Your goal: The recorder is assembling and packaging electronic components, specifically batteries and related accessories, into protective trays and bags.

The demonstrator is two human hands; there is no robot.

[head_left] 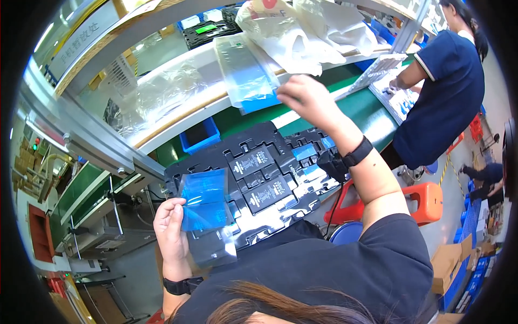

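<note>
Pinching a stack of blue-tinted clear bags [206, 201] between thumb and fingers, the left hand [171, 224] holds them low, just before the black moulded tray [259, 178] of dark packaged parts. Farther up, the right hand [307, 100] grips the edge of another blue-tinted bag [247, 73], raised over the green conveyor belt [372, 110]. Beyond, a co-worker [440, 86] in dark blue handles trays.

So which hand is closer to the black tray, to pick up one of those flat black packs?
Probably the left hand. It holds blue bags right beside the black tray and its black packs. The right hand is raised, pinching a clear bag over the green belt.
</note>
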